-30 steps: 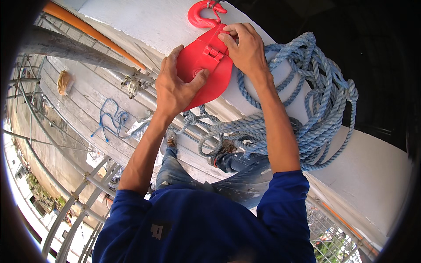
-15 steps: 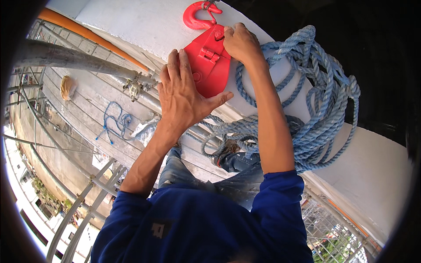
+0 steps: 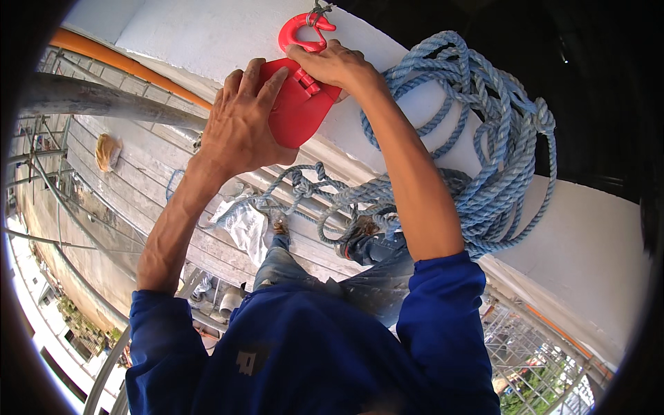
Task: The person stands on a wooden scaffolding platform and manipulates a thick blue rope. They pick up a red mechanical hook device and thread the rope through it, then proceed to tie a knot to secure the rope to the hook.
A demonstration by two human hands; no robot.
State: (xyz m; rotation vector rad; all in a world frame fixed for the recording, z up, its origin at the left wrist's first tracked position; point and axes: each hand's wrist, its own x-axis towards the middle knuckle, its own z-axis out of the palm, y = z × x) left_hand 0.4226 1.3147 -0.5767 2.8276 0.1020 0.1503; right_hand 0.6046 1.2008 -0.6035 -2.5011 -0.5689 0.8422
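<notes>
A red snatch block [image 3: 301, 117] with a hinged side plate rests partly over the white concrete ledge. Its red hook [image 3: 285, 34] points away from me, with dark wire tied at the tip. My left hand [image 3: 238, 128] grips the block's left side, fingers along the plate and thumb low by its bottom edge. At the top, just below the hook, my right hand [image 3: 339, 68] is closed on the block; its fingertips are partly hidden. A coil of thick blue rope [image 3: 508, 173] lies on the ledge beside my right forearm.
Below the ledge are planks [image 3: 166, 142] of a scaffold walkway, with a plastic bag [image 3: 245, 228] near my feet. A thick grey pipe [image 3: 104, 100] and an orange pipe [image 3: 138, 66] run at the left. Beyond the ledge [image 3: 574, 256] on the right it is dark.
The block has shifted left and turned a little. My left hand went from lying flat on it to gripping its side; my right hand slid left to below the hook.
</notes>
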